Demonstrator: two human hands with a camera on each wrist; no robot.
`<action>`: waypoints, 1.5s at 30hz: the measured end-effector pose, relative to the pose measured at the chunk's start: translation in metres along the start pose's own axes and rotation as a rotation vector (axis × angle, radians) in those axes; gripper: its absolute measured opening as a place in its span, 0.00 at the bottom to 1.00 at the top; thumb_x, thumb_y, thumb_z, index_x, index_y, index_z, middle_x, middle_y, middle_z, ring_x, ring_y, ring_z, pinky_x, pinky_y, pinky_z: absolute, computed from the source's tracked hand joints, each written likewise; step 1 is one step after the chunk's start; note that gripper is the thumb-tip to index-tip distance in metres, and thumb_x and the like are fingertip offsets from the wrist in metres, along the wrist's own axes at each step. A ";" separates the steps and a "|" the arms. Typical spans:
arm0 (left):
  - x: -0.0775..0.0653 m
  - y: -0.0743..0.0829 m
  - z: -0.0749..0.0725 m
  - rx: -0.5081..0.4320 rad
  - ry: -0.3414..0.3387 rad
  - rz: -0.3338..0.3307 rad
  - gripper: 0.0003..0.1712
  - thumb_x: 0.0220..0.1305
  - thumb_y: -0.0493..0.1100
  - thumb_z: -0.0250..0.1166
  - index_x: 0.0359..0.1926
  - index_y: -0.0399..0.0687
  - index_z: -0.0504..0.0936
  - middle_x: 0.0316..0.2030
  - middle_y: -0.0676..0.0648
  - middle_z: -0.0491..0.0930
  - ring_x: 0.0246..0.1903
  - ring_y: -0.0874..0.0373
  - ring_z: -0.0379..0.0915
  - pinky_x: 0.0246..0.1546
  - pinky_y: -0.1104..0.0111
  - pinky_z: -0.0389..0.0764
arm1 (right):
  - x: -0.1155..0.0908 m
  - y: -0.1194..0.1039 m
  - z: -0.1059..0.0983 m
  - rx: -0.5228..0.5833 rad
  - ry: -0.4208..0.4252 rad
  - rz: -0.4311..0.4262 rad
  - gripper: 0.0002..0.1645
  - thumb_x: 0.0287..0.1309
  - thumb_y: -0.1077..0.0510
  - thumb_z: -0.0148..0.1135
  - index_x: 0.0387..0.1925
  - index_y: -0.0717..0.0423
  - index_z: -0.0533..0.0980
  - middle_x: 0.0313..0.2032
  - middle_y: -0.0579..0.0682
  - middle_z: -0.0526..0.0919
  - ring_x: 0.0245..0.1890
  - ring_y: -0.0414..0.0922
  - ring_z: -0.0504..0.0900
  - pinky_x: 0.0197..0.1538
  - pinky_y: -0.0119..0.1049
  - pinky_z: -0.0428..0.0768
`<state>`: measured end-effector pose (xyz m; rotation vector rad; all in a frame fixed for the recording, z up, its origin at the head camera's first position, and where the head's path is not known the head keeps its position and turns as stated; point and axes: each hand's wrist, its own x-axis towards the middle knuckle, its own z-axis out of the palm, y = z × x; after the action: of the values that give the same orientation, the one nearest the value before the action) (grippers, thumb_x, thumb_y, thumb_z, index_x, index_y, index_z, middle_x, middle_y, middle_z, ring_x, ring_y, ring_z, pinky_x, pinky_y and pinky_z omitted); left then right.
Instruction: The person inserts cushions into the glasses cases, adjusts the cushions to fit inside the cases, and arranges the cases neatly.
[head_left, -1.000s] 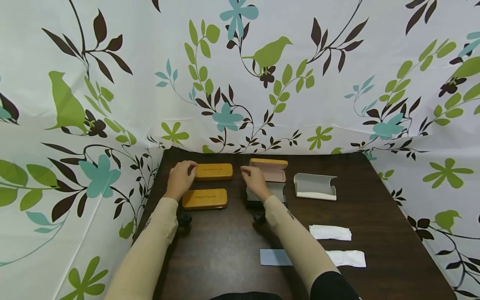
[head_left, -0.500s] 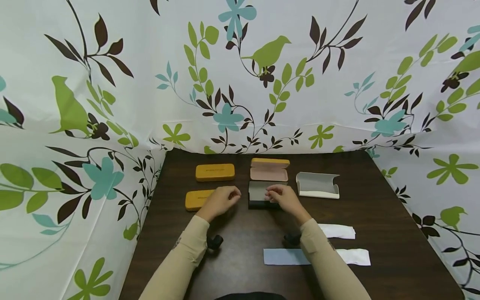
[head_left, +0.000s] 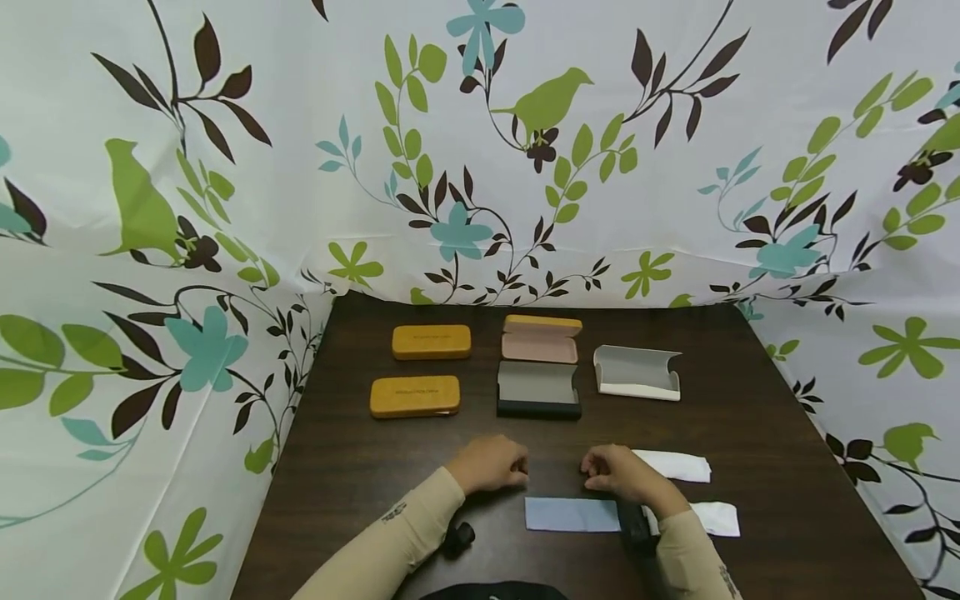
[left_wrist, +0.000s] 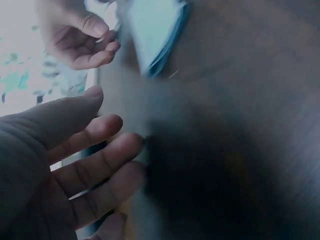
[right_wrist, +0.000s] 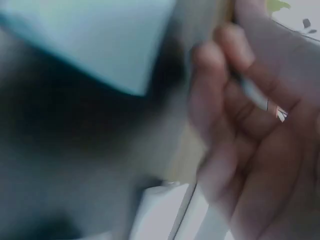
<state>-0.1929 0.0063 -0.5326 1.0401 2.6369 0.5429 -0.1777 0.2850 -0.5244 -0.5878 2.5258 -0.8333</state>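
Note:
A folded light blue cloth (head_left: 572, 514) lies on the dark table. Just beyond its left end, my left hand (head_left: 491, 464) hovers with loosely bent fingers, holding nothing. In the left wrist view this left hand (left_wrist: 95, 160) has its fingers apart. My right hand (head_left: 626, 475) is above the cloth's right side, also holding nothing. Its wrist covers part of a white folded cloth (head_left: 716, 518). Another white folded cloth (head_left: 678, 466) lies beyond it. In the right wrist view the blue cloth (right_wrist: 100, 40) is blurred beside the right hand (right_wrist: 255, 135).
Two closed yellow glasses cases (head_left: 431, 342) (head_left: 415, 396) lie at the back left. An open yellow case (head_left: 540, 346) with pink lining stands behind an open black case (head_left: 538, 385) with grey lining. To their right is an open white case (head_left: 637, 372). A patterned curtain (head_left: 495, 275) encloses the table.
Both hands have come back from the cases toward the person, down to the blue cloth. The right hand has also moved right. The cases and cloths stay put.

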 end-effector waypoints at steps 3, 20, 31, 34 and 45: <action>-0.001 0.009 0.006 0.080 -0.002 0.019 0.11 0.58 0.59 0.68 0.33 0.61 0.84 0.25 0.64 0.78 0.25 0.71 0.71 0.25 0.75 0.72 | -0.008 -0.003 0.009 -0.074 0.027 0.069 0.13 0.48 0.60 0.74 0.30 0.53 0.75 0.24 0.41 0.74 0.24 0.35 0.70 0.27 0.32 0.70; 0.003 0.027 0.024 0.183 0.001 0.048 0.18 0.50 0.56 0.74 0.17 0.62 0.74 0.18 0.64 0.68 0.21 0.71 0.63 0.19 0.75 0.64 | -0.025 -0.017 0.026 -0.277 0.158 0.261 0.18 0.38 0.61 0.78 0.17 0.50 0.72 0.18 0.41 0.70 0.19 0.40 0.66 0.24 0.37 0.67; 0.002 0.025 0.021 0.110 -0.035 0.100 0.17 0.51 0.50 0.73 0.16 0.61 0.72 0.19 0.63 0.65 0.21 0.72 0.60 0.17 0.78 0.61 | -0.034 -0.010 0.019 -0.145 0.042 0.114 0.15 0.48 0.61 0.73 0.20 0.49 0.72 0.23 0.42 0.69 0.22 0.35 0.65 0.24 0.31 0.66; 0.003 0.022 0.019 0.033 -0.066 0.116 0.16 0.53 0.47 0.71 0.18 0.60 0.71 0.20 0.63 0.65 0.21 0.71 0.60 0.18 0.78 0.61 | -0.037 -0.009 0.012 -0.061 0.003 0.045 0.13 0.52 0.60 0.70 0.22 0.51 0.72 0.22 0.40 0.70 0.22 0.33 0.66 0.24 0.29 0.67; 0.003 0.002 0.012 -0.502 -0.179 0.115 0.10 0.58 0.39 0.66 0.24 0.53 0.74 0.26 0.60 0.76 0.24 0.72 0.68 0.25 0.78 0.72 | -0.037 0.003 -0.001 0.131 -0.020 -0.053 0.05 0.63 0.57 0.62 0.37 0.55 0.77 0.30 0.41 0.78 0.30 0.31 0.73 0.32 0.30 0.74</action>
<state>-0.1897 0.0124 -0.5425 1.0197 2.1308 1.0189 -0.1484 0.3060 -0.5165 -0.6186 2.4246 -0.9979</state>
